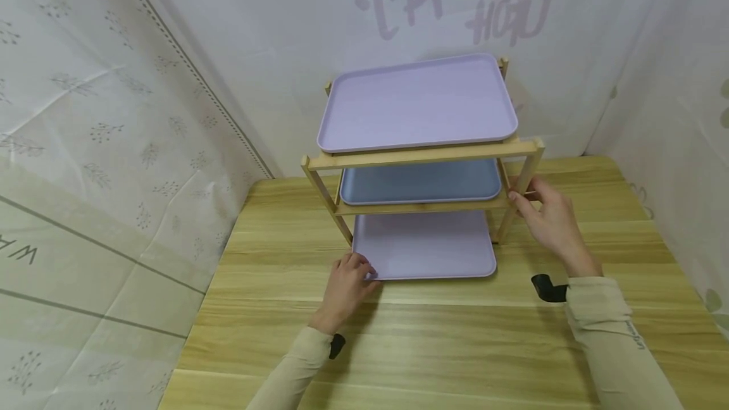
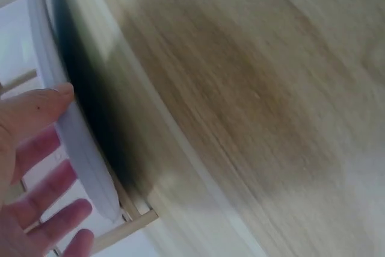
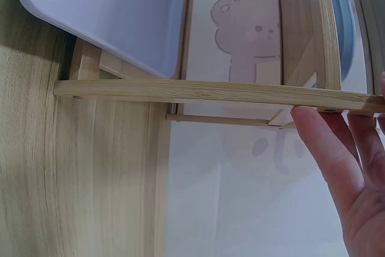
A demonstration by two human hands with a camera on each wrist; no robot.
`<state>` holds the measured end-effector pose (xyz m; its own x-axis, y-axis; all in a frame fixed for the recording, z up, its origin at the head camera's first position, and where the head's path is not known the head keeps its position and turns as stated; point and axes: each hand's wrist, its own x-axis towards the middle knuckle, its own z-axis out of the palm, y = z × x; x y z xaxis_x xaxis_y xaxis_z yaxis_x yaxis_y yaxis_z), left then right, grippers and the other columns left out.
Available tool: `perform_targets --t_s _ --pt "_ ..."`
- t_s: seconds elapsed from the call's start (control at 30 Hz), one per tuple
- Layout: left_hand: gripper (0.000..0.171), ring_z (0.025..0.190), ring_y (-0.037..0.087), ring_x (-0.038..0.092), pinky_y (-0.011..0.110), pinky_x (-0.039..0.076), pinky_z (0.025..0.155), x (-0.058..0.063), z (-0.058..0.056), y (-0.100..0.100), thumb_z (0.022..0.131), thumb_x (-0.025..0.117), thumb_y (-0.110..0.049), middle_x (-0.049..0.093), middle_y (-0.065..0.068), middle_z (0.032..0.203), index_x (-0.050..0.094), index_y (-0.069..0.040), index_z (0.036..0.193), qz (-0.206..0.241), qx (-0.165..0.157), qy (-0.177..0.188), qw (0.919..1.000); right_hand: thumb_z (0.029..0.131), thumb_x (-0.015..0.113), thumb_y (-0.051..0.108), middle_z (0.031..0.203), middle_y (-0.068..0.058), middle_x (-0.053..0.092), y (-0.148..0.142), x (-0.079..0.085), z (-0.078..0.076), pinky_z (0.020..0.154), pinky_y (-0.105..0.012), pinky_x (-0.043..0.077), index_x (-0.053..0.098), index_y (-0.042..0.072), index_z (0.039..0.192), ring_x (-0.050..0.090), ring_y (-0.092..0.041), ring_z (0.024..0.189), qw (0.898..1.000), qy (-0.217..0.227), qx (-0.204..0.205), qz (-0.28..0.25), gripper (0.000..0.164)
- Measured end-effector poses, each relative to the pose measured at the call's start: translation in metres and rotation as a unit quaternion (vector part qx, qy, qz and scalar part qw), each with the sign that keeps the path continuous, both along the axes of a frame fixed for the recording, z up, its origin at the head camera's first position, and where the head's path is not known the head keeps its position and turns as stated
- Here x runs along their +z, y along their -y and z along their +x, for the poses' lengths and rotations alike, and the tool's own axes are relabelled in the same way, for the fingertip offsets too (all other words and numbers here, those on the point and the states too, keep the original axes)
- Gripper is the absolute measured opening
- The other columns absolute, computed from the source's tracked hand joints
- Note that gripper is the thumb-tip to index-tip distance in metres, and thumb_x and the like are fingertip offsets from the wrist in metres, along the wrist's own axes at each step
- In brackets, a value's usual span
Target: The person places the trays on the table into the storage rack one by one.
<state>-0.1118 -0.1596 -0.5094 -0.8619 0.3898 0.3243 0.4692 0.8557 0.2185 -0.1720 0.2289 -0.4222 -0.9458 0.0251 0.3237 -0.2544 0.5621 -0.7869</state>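
Note:
A three-tier wooden rack (image 1: 421, 156) stands at the back of the table. Across its top lies a lavender tray (image 1: 418, 103), a blue tray (image 1: 421, 183) sits on the middle tier, and another lavender tray (image 1: 427, 245) is at the bottom, jutting out in front. My left hand (image 1: 344, 286) pinches this bottom tray at its front left corner; in the left wrist view the thumb presses the rim (image 2: 90, 167), fingers on the other side. With thumb and fingers at the right-hand wooden post (image 3: 198, 91), near the middle tier, my right hand (image 1: 549, 217) grips the rack.
The wood-grain table (image 1: 444, 347) extends in front of and beside the rack. Printed cloth hangs behind it (image 1: 273, 37) and along both sides. A black wrist mount (image 1: 548, 288) sticks out beside the right sleeve.

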Motion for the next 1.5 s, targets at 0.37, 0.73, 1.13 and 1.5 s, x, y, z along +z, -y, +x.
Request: perform_targets --t_s 0.37,0.73,1.13,1.5 --pt "0.009 0.079 0.018 0.060 0.032 0.046 0.066 -0.006 -0.002 -0.006 0.076 0.081 -0.017 0.064 -0.001 0.085 0.074 -0.014 0.082 -0.069 -0.034 -0.067 0.9948 0.096 0.059 0.021 0.103 -0.019 0.070 0.000 0.000 0.000 0.061 -0.007 0.048 0.061 0.003 0.111 0.049 0.016 0.082 1.000 0.005 -0.003 0.006 0.023" --pt "0.004 0.075 0.019 0.062 0.035 0.046 0.067 -0.010 -0.017 -0.015 0.080 0.077 -0.018 0.066 -0.001 0.085 0.075 -0.017 0.083 -0.079 0.015 -0.087 0.9930 0.096 0.059 0.018 0.102 -0.021 0.070 -0.001 -0.001 0.000 0.060 -0.007 0.048 0.061 0.001 0.111 0.050 0.019 0.080 1.000 -0.001 0.001 -0.001 0.023" --pt "0.008 0.075 0.021 0.063 0.038 0.051 0.054 -0.012 -0.030 -0.032 0.089 0.069 -0.019 0.066 0.002 0.087 0.074 -0.016 0.083 -0.093 0.071 -0.100 0.9881 0.096 0.060 0.017 0.102 -0.022 0.070 -0.001 0.001 0.000 0.059 -0.007 0.048 0.062 0.000 0.113 0.051 0.019 0.081 1.000 -0.013 0.011 -0.009 0.024" --pt "0.010 0.075 0.024 0.063 0.035 0.050 0.046 -0.012 -0.047 -0.039 0.088 0.069 -0.014 0.067 0.006 0.087 0.075 -0.014 0.080 -0.076 0.085 -0.078 0.9904 0.096 0.059 0.016 0.103 -0.023 0.069 0.000 0.000 0.000 0.060 -0.007 0.049 0.061 -0.002 0.112 0.052 0.017 0.082 1.000 -0.014 0.012 -0.016 0.024"
